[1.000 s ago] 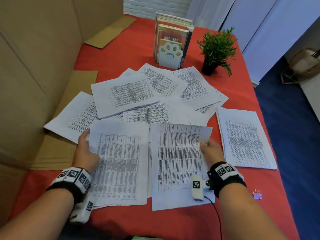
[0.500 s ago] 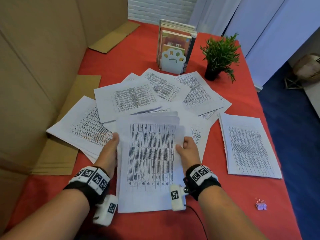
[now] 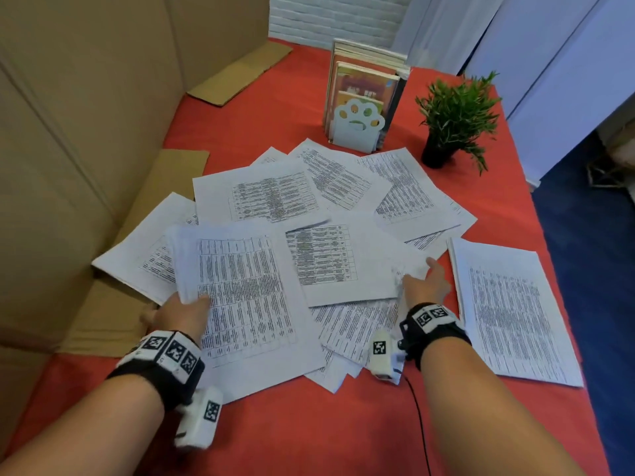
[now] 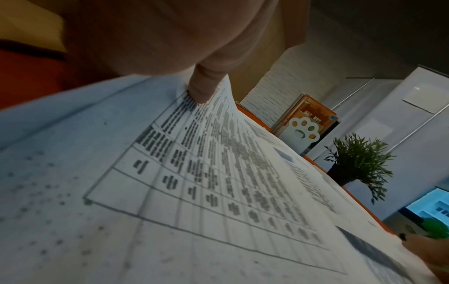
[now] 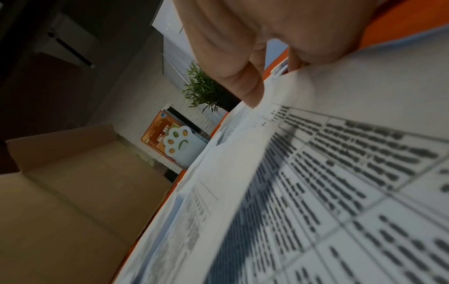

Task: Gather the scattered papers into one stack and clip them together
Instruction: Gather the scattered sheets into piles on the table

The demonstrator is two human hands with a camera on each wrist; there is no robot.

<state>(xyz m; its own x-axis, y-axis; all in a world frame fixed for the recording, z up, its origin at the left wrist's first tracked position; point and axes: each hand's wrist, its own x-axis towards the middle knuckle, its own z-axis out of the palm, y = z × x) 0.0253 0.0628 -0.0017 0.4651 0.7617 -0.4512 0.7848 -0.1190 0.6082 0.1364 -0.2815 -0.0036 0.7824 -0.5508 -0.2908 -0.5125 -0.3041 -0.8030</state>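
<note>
The left hand (image 3: 178,316) grips a gathered sheaf of papers (image 3: 247,304) by its left edge, thumb on top of the printed table and the other fingers hidden beneath, so the near sheets lift slightly off the red-covered surface (image 3: 309,434). In the left wrist view the thumb (image 4: 204,86) presses down on the top page where its edge curls upward. The right hand (image 3: 424,286) reaches forward over the spread, forefinger stretched out toward the far right, and pinches the right edge of a single loose sheet (image 3: 343,262) that lies across the middle of the pile; the right wrist view shows the thumb (image 5: 243,86) on top of that edge with the fingers tucked under it, the paper bowed up between them. More printed sheets fan out beyond both hands, overlapping one another toward the back, and some poke out below the sheaf near the right wrist. A separate neat pile of pages (image 3: 508,310) lies just beside the right hand, apart from the main spread. Further back stand a paw-shaped bookend (image 3: 357,127) holding books, and a small potted plant (image 3: 453,121) to its right. Cardboard panels (image 3: 86,132) rise along the left side of the surface. I cannot make out a clip anywhere in these views.
</note>
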